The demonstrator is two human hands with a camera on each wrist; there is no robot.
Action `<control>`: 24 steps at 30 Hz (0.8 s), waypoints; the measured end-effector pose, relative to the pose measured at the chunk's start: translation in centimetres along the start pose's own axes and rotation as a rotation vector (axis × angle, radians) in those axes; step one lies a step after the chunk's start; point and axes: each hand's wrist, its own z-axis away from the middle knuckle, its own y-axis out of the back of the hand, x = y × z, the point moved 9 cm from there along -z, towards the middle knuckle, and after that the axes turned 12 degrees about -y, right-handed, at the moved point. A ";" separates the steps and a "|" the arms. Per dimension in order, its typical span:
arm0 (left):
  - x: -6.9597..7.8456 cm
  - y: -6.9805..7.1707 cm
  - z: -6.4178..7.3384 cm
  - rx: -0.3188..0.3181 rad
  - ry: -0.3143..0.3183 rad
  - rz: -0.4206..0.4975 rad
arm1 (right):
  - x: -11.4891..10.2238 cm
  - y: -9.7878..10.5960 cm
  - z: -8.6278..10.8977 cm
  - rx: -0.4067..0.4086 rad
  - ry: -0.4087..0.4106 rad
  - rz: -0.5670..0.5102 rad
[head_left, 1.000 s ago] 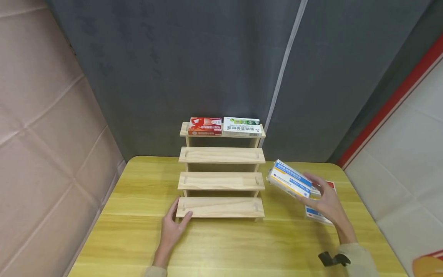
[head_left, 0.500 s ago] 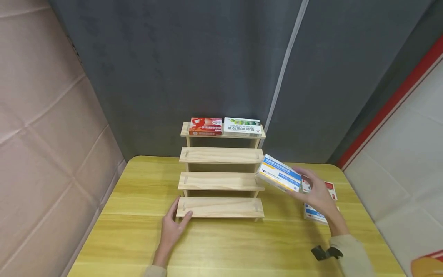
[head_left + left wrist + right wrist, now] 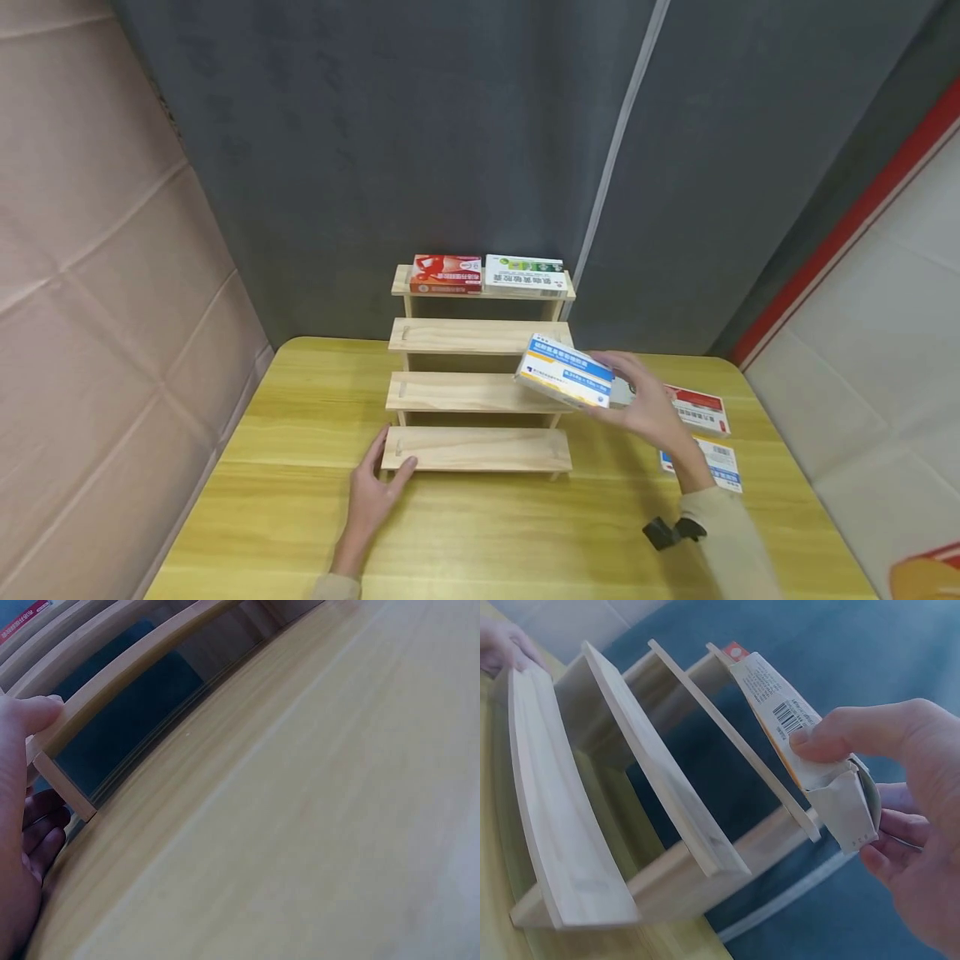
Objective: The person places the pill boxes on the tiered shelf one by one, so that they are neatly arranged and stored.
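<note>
My right hand [image 3: 647, 407] holds a white and blue medicine box [image 3: 566, 372] by its right end, tilted, in front of the right part of the middle steps of a wooden display rack [image 3: 476, 450]. The right wrist view shows the thumb on the box's barcode side, the fingers on the opposite side, and a loose end flap [image 3: 846, 810]. My left hand [image 3: 371, 492] grips the left end of the rack's lowest step, thumb on the front edge and fingers beside the leg [image 3: 66, 787].
A red medicine box [image 3: 446, 274] and a white and green one [image 3: 525, 276] lie on the top step. Right on the yellow wooden table [image 3: 480, 542] lie a red and white box [image 3: 701, 410] and a blue and white box [image 3: 722, 467]. A grey curtain [image 3: 375, 150] hangs behind.
My right hand has carried the blue and white medicine box leftward from the table's right side to the rack, uncovering more of the boxes lying there. The left hand stays in place.
</note>
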 end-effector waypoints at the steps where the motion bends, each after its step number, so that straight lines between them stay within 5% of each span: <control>1: 0.0 0.0 0.0 0.001 0.001 -0.002 | -0.3 -0.2 -0.2 -0.006 0.013 -0.006; 13: -3.5 -0.2 0.2 0.031 0.005 -0.004 | -3.0 -2.8 -2.7 -0.060 0.077 0.017; 24: -3.8 -0.3 0.3 0.004 0.006 -0.007 | -5.5 -4.8 -4.8 -0.121 0.089 0.020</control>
